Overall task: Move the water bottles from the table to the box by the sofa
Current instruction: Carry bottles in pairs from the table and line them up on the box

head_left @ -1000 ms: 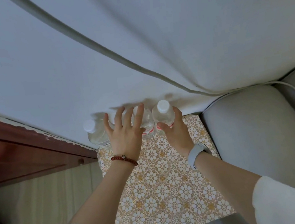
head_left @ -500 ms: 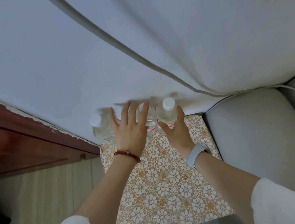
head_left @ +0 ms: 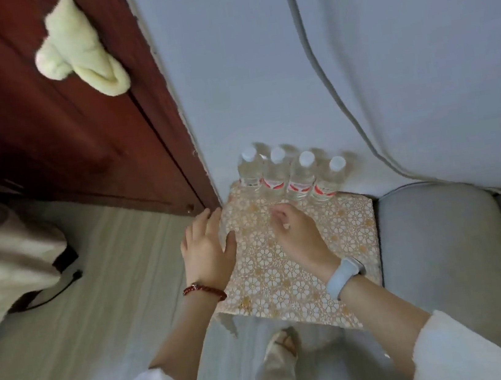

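Pale blue-grey wall (head_left: 256, 60) straight ahead of me, lit by soft, dim, even light. A grey cable (head_left: 329, 82) runs down it in a curve toward the right. To my left, a dark red wooden door (head_left: 41, 129), paint chipped along its edge by the wall, a pale yellow-green cloth (head_left: 77, 46) hanging on it. Light wood-grain floor (head_left: 96, 292) beneath. Grey sofa cushion (head_left: 443, 243) at my right. Beige fabric (head_left: 1, 257) bunched at far left; I can't tell what it is.

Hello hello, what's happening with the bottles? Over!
Left hand open, right hand loosely curled, both empty. Four water bottles upright in a row on the box. Nothing blocking.
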Available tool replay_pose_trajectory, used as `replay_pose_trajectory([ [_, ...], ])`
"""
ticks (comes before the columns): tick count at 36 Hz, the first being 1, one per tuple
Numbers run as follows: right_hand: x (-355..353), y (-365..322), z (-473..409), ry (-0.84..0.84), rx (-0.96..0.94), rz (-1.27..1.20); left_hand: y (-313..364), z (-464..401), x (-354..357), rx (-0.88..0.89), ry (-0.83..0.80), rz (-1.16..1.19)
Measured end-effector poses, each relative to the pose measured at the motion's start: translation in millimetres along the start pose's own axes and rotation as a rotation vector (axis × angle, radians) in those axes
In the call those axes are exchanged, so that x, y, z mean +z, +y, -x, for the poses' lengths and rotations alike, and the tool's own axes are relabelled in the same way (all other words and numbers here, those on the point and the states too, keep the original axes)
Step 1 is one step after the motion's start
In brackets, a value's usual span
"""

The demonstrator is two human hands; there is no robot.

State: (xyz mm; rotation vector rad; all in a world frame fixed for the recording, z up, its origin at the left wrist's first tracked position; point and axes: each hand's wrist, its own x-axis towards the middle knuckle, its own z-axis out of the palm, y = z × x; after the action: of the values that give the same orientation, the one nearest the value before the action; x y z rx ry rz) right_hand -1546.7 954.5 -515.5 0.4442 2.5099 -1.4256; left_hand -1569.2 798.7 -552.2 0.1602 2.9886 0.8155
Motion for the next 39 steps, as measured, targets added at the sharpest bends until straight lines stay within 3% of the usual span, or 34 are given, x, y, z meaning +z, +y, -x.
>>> replay_pose_trajectory([
  [5,59.9,-65.3,44.2,-0.161,-0.151,0.084,-59.7,59.0,-82.1,-0.167,0.136,0.038],
  [10,163.7,-140.5,123.2,-0.293,-0.322,0.143,-139.3,155.2,-173.1,-0.318,0.329,0.024],
  [15,295.6,-206.9,256.1,-0.508,-0.522,0.155,-232.2,319.6,-271.5,-0.462,0.509,-0.050],
  [20,423.7,-240.4,415.4,-0.758,-0.721,0.218,-312.1,527.5,-343.6,-0.718,0.702,-0.091],
  [28,575.5,-273.2,653.9,-1.199,-0.994,0.391,-365.0,808.9,-404.6,-1.166,0.991,-0.107],
  [39,765.8,-280.0,937.3,-1.628,-1.334,0.495,-435.2,1071.7,-445.9,-1.576,1.242,-0.124],
])
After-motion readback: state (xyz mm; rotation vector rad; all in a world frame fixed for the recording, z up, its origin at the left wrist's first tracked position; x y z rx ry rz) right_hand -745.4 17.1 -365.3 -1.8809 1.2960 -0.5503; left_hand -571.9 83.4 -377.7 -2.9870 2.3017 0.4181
